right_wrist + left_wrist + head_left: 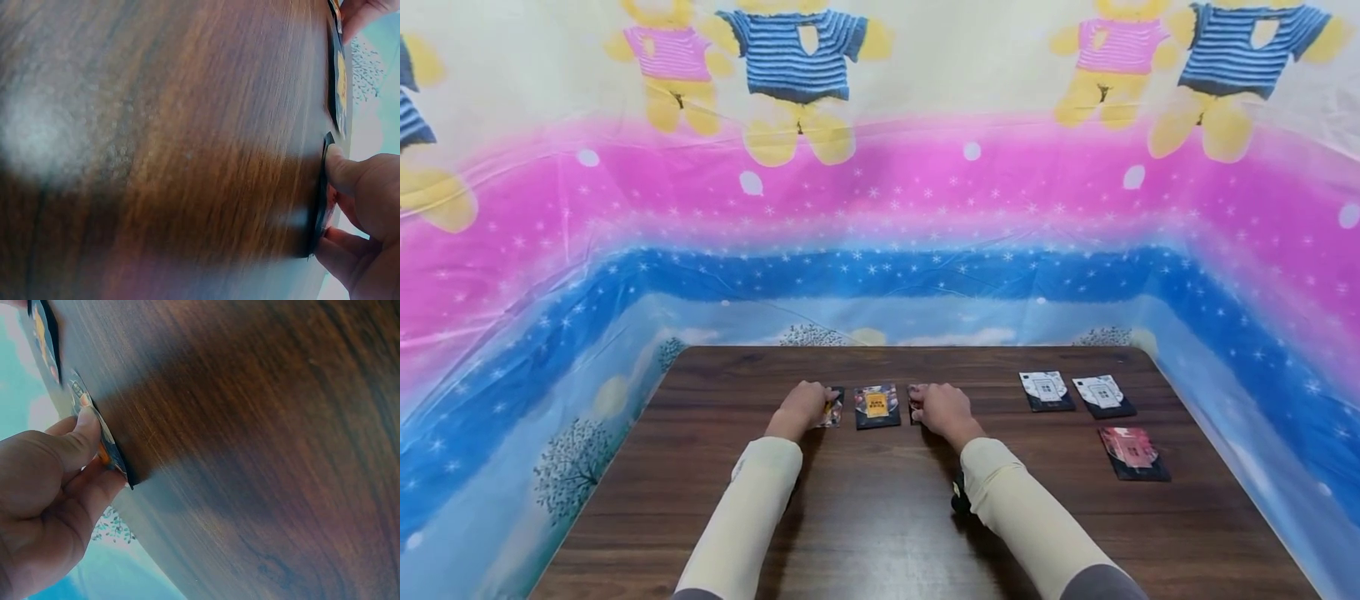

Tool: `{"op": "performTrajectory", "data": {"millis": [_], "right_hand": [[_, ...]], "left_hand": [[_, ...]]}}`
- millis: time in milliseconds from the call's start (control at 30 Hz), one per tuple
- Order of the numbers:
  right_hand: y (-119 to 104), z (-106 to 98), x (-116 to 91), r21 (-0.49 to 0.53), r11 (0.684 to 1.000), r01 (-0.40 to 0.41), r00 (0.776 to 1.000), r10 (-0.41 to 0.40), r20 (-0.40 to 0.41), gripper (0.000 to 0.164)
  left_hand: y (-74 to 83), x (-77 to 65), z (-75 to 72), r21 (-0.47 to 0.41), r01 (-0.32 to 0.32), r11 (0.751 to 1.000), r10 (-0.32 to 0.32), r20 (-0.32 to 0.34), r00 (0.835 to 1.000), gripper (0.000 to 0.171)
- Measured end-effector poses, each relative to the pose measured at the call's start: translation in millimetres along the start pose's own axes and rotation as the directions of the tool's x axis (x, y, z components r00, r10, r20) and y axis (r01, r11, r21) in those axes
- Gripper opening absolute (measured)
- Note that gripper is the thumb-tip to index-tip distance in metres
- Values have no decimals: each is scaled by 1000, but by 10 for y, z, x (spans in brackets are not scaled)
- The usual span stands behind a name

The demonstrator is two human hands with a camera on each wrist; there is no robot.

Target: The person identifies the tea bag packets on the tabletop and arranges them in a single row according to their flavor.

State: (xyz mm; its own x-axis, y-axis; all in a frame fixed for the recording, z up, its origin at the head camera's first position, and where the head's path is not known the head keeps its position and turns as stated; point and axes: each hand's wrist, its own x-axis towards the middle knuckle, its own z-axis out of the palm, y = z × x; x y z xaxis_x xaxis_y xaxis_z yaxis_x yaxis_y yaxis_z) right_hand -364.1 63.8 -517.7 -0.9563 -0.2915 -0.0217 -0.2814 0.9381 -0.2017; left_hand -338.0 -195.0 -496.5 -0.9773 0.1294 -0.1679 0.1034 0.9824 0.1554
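My left hand point(806, 405) grips a small flat sachet point(832, 411) with a dark edge and colourful print. In the left wrist view its thumb lies on the sachet's face and fingers are at its far edge. A second sachet point(877, 406), black with a yellow-orange label, lies flat between my hands. To its right my right hand point(946, 408) grips another dark sachet point(914, 405) by its sides, thumb at one edge and a finger at the opposite one. The hand covers most of that sachet in the head view. All three form a row on the tabletop.
On the right of the brown wooden table point(880, 533) lie two white-and-black sachets point(1047, 391) side by side and a red-and-black sachet point(1133, 453) nearer me. A patterned cloth point(880, 275) hangs round the table's back and sides.
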Motion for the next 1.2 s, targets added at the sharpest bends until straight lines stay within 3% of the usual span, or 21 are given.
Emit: {"op": "performTrajectory", "data": {"millis": [333, 500, 633, 833, 1000, 1200], "right_hand": [[9, -95, -8, -60, 994, 90, 994, -86, 63, 45], [26, -165, -44, -21, 996, 82, 996, -81, 48, 43], [100, -235, -115, 37, 995, 91, 996, -92, 12, 42], [328, -294, -242, 58, 992, 113, 994, -112, -17, 44], [590, -274, -346, 89, 993, 71, 997, -71, 2, 47], [891, -267, -519, 134, 988, 72, 997, -71, -8, 46]], "left_hand": [[30, 4, -2, 2, 4, 1000, -4, -2, 1000, 51], [39, -8, 20, -43, 11, 999, -11, -8, 1000, 52], [35, -15, 22, 4, -19, 1000, 19, -15, 1000, 51], [16, 2, 22, 11, -41, 999, 42, -14, 999, 49], [10, 4, 14, 0, -49, 999, 49, -12, 999, 48], [4, 9, 2, 10, -29, 1000, 29, -3, 1000, 49]]}}
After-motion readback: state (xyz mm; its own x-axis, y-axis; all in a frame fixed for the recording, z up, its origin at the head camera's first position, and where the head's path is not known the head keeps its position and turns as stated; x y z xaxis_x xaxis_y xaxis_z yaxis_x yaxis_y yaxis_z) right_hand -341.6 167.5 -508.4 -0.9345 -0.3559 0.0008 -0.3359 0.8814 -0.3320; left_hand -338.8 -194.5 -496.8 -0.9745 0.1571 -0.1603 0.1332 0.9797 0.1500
